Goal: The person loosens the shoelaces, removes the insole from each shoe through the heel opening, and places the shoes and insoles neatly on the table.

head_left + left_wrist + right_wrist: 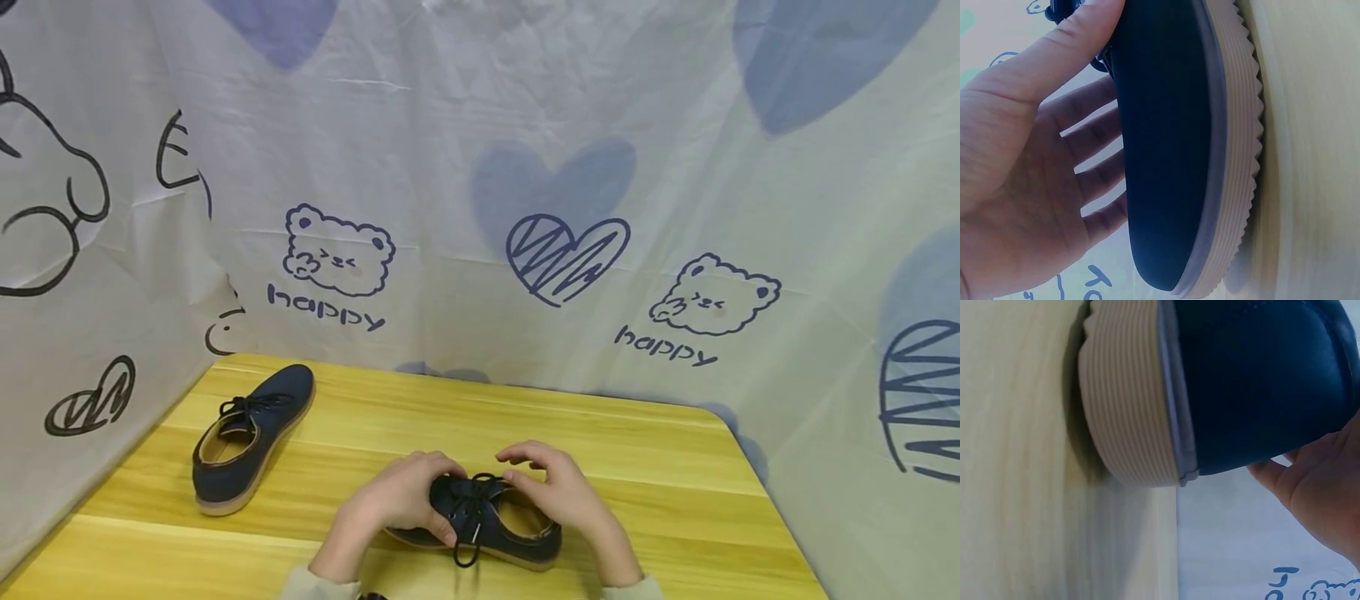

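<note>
A dark blue lace-up shoe (517, 546) with a tan sole lies in front of me on the wooden table, toe to the left. My left hand (408, 496) holds it across the front, thumb on the near side and fingers on the far side. In the left wrist view, the fingers of that hand (1041, 144) reach behind the dark upper (1163, 137). A black shoelace (474, 504) forms a bow, one loop hanging over the near side. My right hand (558, 487) is over the far side by the shoe opening, fingers loosely bent and apart from each other.
A matching blue shoe (255, 437), its lace tied, stands at the table's left, toe pointing away. Behind the yellow wood-grain table (660, 450) hangs a white printed cloth (450, 333), and another cloth (150, 317) borders the left side.
</note>
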The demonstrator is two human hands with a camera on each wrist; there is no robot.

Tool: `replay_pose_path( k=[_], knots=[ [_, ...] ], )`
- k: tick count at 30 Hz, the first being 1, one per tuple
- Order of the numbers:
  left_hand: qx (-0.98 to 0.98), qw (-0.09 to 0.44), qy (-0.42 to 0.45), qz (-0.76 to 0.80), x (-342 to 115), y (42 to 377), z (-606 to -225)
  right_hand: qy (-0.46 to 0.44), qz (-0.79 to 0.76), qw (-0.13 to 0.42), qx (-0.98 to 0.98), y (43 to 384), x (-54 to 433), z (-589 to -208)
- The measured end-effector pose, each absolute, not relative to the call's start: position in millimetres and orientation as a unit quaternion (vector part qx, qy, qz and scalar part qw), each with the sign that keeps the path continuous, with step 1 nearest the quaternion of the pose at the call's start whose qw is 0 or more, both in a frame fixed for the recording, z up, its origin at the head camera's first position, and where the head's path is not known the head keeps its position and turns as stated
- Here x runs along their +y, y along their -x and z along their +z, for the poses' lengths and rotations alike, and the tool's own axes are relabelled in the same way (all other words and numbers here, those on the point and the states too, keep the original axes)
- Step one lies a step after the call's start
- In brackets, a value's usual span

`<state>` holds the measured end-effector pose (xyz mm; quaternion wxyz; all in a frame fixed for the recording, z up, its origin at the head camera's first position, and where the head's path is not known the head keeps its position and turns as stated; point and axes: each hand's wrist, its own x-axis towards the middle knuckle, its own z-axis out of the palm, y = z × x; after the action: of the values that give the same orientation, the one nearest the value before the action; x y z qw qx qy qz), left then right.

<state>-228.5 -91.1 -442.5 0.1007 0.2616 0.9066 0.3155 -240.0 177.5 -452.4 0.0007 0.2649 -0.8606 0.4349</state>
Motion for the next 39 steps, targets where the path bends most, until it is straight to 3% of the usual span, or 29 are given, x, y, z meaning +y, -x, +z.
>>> replay_pose_path(
  k=[11, 39],
  knots=[
    [0.903, 0.093, -0.269, 0.321, -91.2, 228.8, -444.7, -0.307, 0.424, -0.011, -0.852, 240.8, 179.2, -457.9],
    [0.894, 0.101, -0.267, 0.345, -93.9, 230.8, -446.3, -0.302, 0.423, -0.014, -0.854, 238.6, 177.7, -454.8]
  ],
)
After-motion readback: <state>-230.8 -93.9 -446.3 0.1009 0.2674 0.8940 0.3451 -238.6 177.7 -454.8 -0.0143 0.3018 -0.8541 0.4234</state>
